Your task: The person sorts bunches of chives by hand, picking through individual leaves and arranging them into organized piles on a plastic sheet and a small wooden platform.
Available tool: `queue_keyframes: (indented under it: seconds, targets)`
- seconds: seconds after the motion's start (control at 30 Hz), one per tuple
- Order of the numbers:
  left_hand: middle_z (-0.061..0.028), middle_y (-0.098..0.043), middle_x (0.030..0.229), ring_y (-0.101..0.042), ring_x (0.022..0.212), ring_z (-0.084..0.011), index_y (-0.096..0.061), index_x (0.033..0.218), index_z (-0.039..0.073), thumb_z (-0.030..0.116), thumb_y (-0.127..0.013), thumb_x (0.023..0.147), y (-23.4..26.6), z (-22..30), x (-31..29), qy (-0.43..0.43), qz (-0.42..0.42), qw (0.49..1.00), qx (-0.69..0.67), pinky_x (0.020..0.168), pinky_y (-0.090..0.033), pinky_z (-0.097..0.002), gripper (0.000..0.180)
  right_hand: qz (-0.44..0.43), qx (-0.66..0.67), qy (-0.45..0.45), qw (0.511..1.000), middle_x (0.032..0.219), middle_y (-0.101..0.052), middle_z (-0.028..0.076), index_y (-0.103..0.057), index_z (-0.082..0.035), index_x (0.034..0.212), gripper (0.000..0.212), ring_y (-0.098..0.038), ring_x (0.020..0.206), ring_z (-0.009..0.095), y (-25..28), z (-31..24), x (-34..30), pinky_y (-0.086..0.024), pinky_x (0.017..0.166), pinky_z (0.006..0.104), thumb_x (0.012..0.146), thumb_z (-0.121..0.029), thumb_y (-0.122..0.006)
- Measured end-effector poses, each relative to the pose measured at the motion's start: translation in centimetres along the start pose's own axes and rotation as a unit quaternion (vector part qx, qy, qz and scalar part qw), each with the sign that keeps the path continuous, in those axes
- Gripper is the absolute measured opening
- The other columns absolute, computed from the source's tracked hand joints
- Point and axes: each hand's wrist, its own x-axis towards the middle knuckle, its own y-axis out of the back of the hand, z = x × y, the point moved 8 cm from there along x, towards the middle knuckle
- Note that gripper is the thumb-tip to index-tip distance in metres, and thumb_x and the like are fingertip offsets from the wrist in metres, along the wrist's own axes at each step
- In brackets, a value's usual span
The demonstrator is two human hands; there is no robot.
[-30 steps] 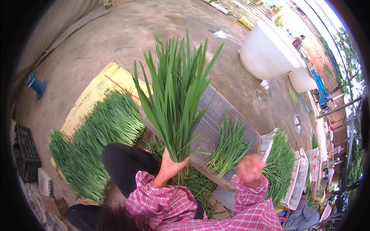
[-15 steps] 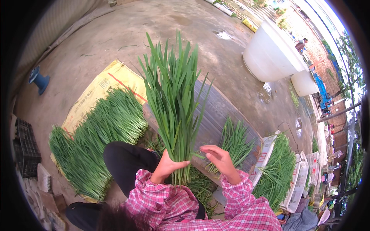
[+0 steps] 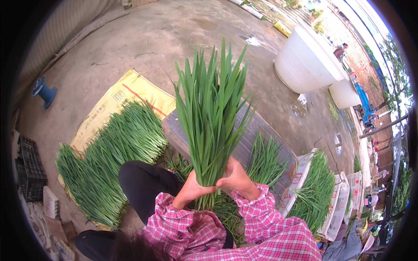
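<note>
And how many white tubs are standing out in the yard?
2. The large white tub is at upper right, past the held greens; the smaller white tub is partly hidden behind its rim. Others could be hidden behind them.

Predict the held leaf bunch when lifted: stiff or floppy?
The leaf bunch would probably flex yet hold upright: its blades stand above the left hand and right hand. It could fan apart if released; no tie shows. Probably light, being thin blades.
</note>
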Motion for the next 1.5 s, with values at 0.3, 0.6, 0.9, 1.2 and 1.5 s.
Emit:
queue_keyframes:
  seconds: [0.3,0.6,0.9,1.2,1.5]
  targets:
    - [-0.0026,-0.052,0.085,-0.048,0.078,-0.0119,-0.047,0.098,0.0,0.004,-0.067,0.056,0.4,-0.5,-0.3,0.006,-0.012,0.999,0.033,0.071,-0.04,-0.026,0.047,-0.01,0.272,0.022,0.962,0.123,-0.035,0.009,-0.023,0.001,0.125,0.07,-0.034,0.112,0.019,1.8,0.1,1.4,-0.027,0.093,0.0324,0.076,-0.04,-0.053]
    - [-0.0058,-0.05,0.099,-0.048,0.092,-0.0151,-0.043,0.106,0.0,0.007,-0.069,0.055,0.7,-0.2,-0.6,0.03,-0.006,0.998,-0.048,0.081,-0.037,-0.0284,0.058,-0.101,0.006,-0.001,0.995,0.126,-0.029,0.011,-0.015,0.001,0.127,0.094,-0.027,0.117,0.02,-1.1,1.9,-0.7,-0.019,0.097,0.0324,0.057,-0.024,-0.074]
    - [-0.015,-0.056,0.092,-0.056,0.08,-0.0259,-0.032,0.115,0.001,0.009,-0.066,0.057,2.4,-0.9,-0.4,-0.072,0.167,0.95,0.252,0.07,-0.044,-0.0329,0.067,0.123,-0.066,0.009,0.99,0.102,-0.047,0.007,-0.038,-0.001,0.11,0.07,-0.044,0.095,0.016,-0.7,3.3,0.8,-0.036,0.082,0.0293,0.054,-0.019,-0.077]
    - [-0.0154,-0.048,0.073,-0.05,0.067,-0.0322,-0.024,0.125,0.002,-0.005,-0.058,0.054,-0.6,1.7,-1.2,-0.139,0.207,0.837,0.487,0.057,-0.041,-0.038,0.079,0.247,0.073,0.071,0.964,0.097,-0.053,0.005,-0.049,0.0,0.1,0.041,-0.05,0.088,0.013,0.0,2.4,-0.5,-0.039,0.079,0.0272,0.064,-0.007,-0.068]
    - [-0.0094,-0.039,0.068,-0.044,0.063,-0.0239,-0.031,0.123,0.001,0.002,-0.048,0.063,-4.1,8.2,-3.4,-0.155,0.245,0.684,0.67,0.057,-0.037,-0.0325,0.061,0.188,0.188,0.143,0.953,0.096,-0.054,0.006,-0.049,0.0,0.099,0.036,-0.05,0.088,0.014,-2.0,-3.2,-1.1,-0.039,0.079,0.0275,0.067,-0.005,-0.064]
